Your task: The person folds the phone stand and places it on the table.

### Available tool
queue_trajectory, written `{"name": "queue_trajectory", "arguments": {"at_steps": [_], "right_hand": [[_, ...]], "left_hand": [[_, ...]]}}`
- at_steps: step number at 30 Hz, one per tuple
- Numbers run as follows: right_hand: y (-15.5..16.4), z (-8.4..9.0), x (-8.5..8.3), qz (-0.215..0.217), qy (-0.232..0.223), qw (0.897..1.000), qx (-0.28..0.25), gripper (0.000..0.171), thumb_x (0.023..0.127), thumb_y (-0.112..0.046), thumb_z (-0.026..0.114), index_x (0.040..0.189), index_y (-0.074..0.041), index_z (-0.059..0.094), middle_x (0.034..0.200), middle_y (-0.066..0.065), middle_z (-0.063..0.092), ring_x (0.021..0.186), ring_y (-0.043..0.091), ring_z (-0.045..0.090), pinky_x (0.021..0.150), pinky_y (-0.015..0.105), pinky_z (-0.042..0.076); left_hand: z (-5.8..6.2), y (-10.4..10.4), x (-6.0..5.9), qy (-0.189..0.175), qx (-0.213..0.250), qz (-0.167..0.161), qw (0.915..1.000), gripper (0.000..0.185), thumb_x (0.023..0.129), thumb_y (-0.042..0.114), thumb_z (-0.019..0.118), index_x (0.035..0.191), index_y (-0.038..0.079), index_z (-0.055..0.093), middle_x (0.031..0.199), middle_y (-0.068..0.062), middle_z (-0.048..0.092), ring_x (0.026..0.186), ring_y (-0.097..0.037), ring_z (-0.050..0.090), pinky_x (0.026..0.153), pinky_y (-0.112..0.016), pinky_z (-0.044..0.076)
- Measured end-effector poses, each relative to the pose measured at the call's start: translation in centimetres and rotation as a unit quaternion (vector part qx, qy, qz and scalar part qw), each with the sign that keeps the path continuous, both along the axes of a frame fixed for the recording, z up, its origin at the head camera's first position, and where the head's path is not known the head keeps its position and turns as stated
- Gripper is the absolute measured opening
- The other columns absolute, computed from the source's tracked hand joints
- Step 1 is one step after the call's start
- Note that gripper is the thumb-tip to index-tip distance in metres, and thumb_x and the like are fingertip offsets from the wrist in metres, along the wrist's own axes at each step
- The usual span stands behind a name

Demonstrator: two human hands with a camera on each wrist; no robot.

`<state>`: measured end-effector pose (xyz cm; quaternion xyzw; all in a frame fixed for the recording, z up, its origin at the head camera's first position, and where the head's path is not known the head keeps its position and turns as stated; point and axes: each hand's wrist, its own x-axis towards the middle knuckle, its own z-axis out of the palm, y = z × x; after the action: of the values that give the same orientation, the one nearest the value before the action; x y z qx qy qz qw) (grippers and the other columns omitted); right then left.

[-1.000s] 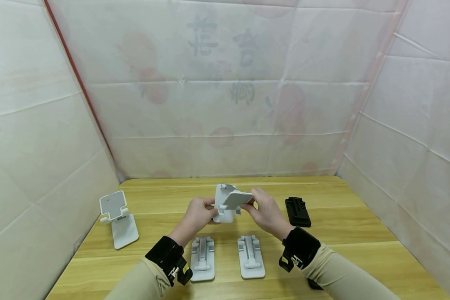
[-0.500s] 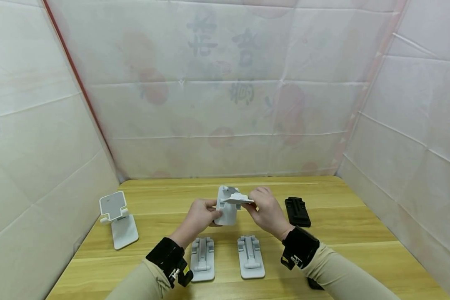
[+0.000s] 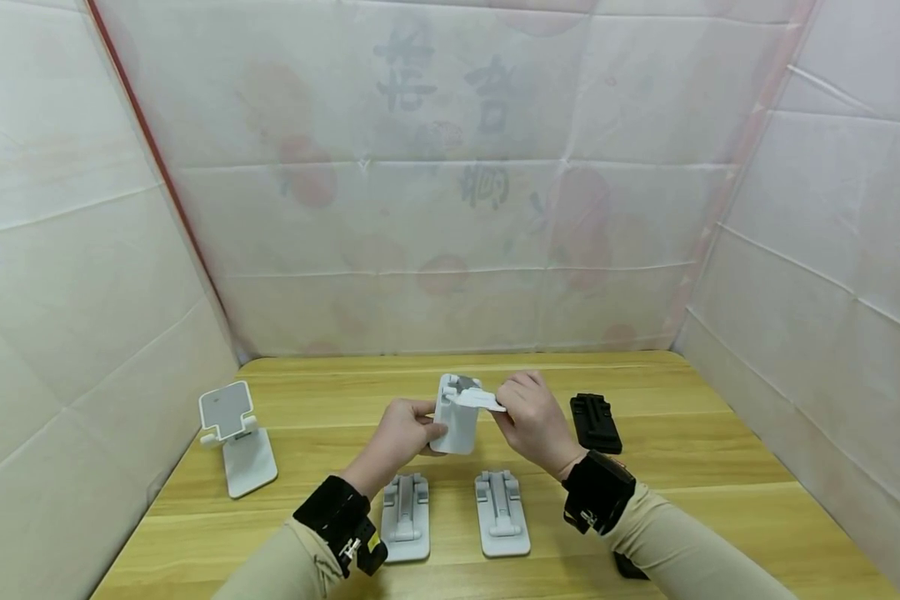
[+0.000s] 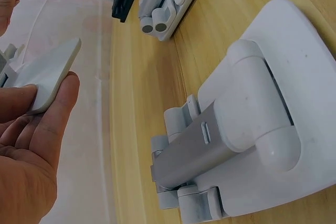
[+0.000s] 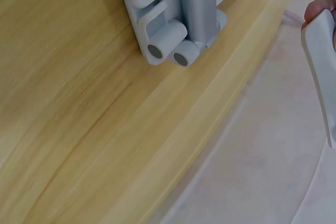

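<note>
Above the middle of the table I hold a white phone stand [image 3: 456,429], partly unfolded, with both hands. My left hand [image 3: 399,435] pinches its flat base at the left edge, thumb on top; the left wrist view shows this thumb and the fingers beneath the white plate [image 4: 55,69]. My right hand [image 3: 534,421] pinches the outer edge of the tilted upper plate [image 3: 478,400]. In the right wrist view only a bit of a hand [image 5: 325,6] shows at the edge, beside a white plate [image 5: 319,66].
Two folded white phone stands [image 3: 405,521] lie in front, one shown large in the left wrist view. An unfolded white stand [image 3: 227,412] stands at left. A folded black stand [image 3: 596,423] lies at right; another black thing [image 3: 630,568] is mostly hidden under my right forearm.
The stand's upper plate has swung from showing its broad grey face to lying nearly edge-on. The base has come slightly lower in view, with both hands keeping their grip.
</note>
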<state>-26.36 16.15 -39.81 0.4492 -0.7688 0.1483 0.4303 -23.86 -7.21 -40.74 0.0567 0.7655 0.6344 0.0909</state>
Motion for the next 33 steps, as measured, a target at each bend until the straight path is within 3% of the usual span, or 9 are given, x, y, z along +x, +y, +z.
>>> {"name": "queue_trajectory", "arguments": {"at_steps": [19, 28, 33], "right_hand": [[0.17, 0.15, -0.02, -0.018, 0.050, 0.998, 0.027, 0.023, 0.100, -0.002, 0.048, 0.078, -0.009, 0.044, 0.076, 0.005, 0.053, 0.078, 0.024, 0.055, 0.075, 0.039, 0.046], [0.15, 0.25, 0.10, -0.027, 0.054, 0.998, 0.028, 0.025, 0.102, -0.005, 0.051, 0.078, -0.009, 0.046, 0.077, 0.005, 0.055, 0.078, 0.024, 0.057, 0.076, 0.039, 0.047], [0.37, 0.18, 0.15, -0.048, 0.052, 0.997, 0.036, 0.032, 0.110, -0.017, 0.041, 0.081, -0.009, 0.050, 0.079, 0.005, 0.058, 0.079, 0.024, 0.058, 0.077, 0.039, 0.047]], "left_hand": [[-0.06, 0.22, 0.26, -0.011, 0.004, -0.008, 0.9999, 0.044, 0.096, -0.002, 0.067, 0.138, -0.008, 0.059, 0.127, -0.029, 0.065, 0.112, -0.041, 0.068, 0.077, -0.037, 0.066], [-0.13, 0.24, 0.20, -0.012, 0.010, -0.011, 0.9998, 0.041, 0.096, -0.001, 0.065, 0.137, -0.007, 0.060, 0.127, -0.028, 0.065, 0.112, -0.041, 0.068, 0.077, -0.037, 0.066], [-0.29, 0.25, 0.13, -0.015, 0.016, -0.003, 0.9998, 0.044, 0.095, -0.002, 0.066, 0.138, -0.008, 0.058, 0.124, -0.028, 0.067, 0.109, -0.040, 0.069, 0.077, -0.038, 0.066]]}}
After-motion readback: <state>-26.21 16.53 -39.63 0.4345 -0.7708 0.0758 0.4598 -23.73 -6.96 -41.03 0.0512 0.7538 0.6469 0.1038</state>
